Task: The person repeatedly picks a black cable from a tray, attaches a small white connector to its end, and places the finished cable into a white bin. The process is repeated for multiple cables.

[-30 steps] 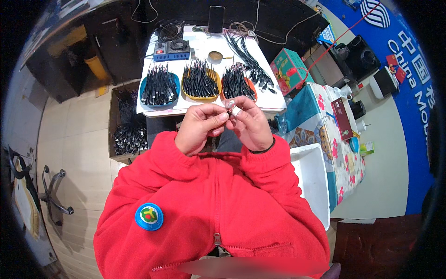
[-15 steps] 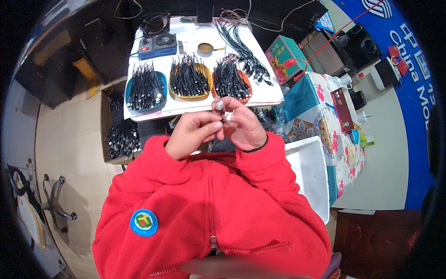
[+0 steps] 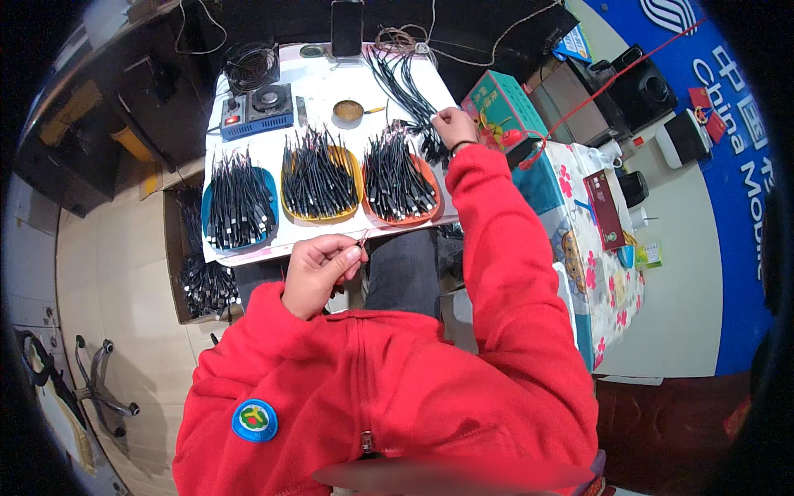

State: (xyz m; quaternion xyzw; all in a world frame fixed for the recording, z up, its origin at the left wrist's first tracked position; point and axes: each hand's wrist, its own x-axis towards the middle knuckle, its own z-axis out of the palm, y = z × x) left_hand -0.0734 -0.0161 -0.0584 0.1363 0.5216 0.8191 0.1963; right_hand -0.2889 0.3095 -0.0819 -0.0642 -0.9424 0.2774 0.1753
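Note:
My left hand (image 3: 318, 273) is closed in a pinch in front of the table's near edge. Between its thumb and forefinger is a thin cable end (image 3: 363, 240) with fine reddish wires; the rest of the cable is hidden by the hand. My right hand (image 3: 455, 129) reaches across to the back right of the table, fingers curled over the lower end of a loose bundle of black cables (image 3: 403, 83). What lies inside its fingers is hidden. Blue (image 3: 274, 183), yellow (image 3: 358, 178) and orange (image 3: 434, 183) trays hold many short black cables with metal plugs.
Behind the trays on the white table (image 3: 310, 78) are a blue soldering device (image 3: 256, 122), a round tin (image 3: 348, 109) and a small fan (image 3: 251, 68). A phone (image 3: 346, 29) stands at the back. A green box (image 3: 499, 103) is right of my right hand; a carton of cables (image 3: 207, 285) stands lower left.
My hands have parted. The right one has moved from beside the left to the cable bundle at the back right. The left stays low, still pinching the wire end.

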